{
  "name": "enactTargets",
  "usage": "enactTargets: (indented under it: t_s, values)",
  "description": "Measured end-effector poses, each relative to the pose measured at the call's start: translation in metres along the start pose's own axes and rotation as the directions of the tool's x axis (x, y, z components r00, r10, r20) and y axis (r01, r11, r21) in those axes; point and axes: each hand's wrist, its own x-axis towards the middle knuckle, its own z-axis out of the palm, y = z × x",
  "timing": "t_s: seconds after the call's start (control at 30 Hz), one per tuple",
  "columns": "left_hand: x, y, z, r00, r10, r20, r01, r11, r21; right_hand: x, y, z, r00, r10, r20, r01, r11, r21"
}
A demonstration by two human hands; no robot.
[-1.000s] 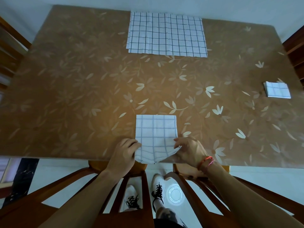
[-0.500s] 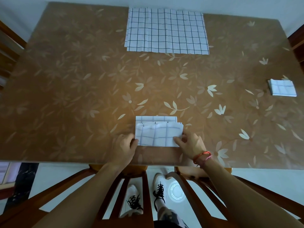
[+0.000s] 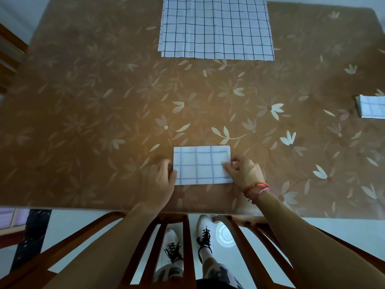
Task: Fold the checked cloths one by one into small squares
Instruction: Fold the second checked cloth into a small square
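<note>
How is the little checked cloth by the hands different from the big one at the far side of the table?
The folded cloth is a small rectangle; the big cloth lies spread wide. The folded cloth's lines look faint and bluish; the big cloth's are dark. The left hand and right hand touch the folded cloth's ends; nothing touches the big cloth. Both are white, checked and flat on the table.

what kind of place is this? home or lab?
Probably a home dining room: a large table under a brown floral cover, a wooden slat-back chair at its near edge, and a checked cloth being folded by hand.
</note>
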Motion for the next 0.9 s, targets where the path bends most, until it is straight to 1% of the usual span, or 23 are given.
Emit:
enactTargets:
  t_s: [0.07, 0.13, 0.23, 0.27, 0.33, 0.4, 0.47, 0.53, 0.63, 0.73, 0.9]
  values:
    - [-0.004, 0.0, 0.002, 0.989, 0.143, -0.025, -0.141, 0.987, 0.076, 0.001, -0.002, -0.001, 1.0, 0.011, -0.01, -0.011, 1.0, -0.003]
    - [-0.007, 0.0, 0.004, 0.965, 0.263, 0.022, -0.264, 0.959, 0.106, -0.001, -0.003, -0.003, 0.998, 0.03, -0.053, -0.031, 0.999, -0.009]
    - [-0.005, -0.005, 0.007, 0.93, 0.353, 0.104, -0.367, 0.907, 0.205, -0.009, -0.008, -0.003, 0.984, 0.012, -0.18, -0.02, 0.999, -0.041]
    - [-0.003, -0.007, 0.007, 0.924, 0.358, 0.131, -0.38, 0.893, 0.241, -0.012, -0.012, -0.002, 0.977, -0.036, -0.212, 0.023, 0.998, -0.063]
    - [0.001, -0.011, 0.005, 0.918, 0.342, 0.202, -0.39, 0.873, 0.294, -0.021, -0.021, 0.005, 0.95, -0.2, -0.238, 0.174, 0.976, -0.129]
    - [0.006, -0.015, 0.005, 0.914, 0.308, 0.264, -0.384, 0.867, 0.317, -0.031, -0.032, 0.017, 0.91, -0.36, -0.203, 0.319, 0.924, -0.211]
    - [0.009, -0.017, 0.007, 0.913, 0.282, 0.294, -0.372, 0.871, 0.32, -0.04, -0.041, 0.031, 0.887, -0.446, -0.12, 0.405, 0.876, -0.262]
    - [0.01, -0.017, 0.01, 0.915, 0.272, 0.296, -0.361, 0.88, 0.308, -0.048, -0.049, 0.044, 0.869, -0.494, -0.039, 0.464, 0.839, -0.285]
    - [0.012, -0.017, 0.011, 0.918, 0.266, 0.296, -0.351, 0.89, 0.291, -0.053, -0.055, 0.057, 0.832, -0.555, 0.004, 0.523, 0.782, -0.34]
    - [0.013, -0.018, 0.012, 0.915, 0.266, 0.304, -0.353, 0.893, 0.28, -0.049, -0.06, 0.065, 0.838, -0.542, 0.069, 0.526, 0.767, -0.367]
    - [0.012, -0.023, 0.016, 0.912, 0.274, 0.304, -0.363, 0.884, 0.293, -0.037, -0.068, 0.078, 0.837, -0.54, 0.091, 0.53, 0.758, -0.379]
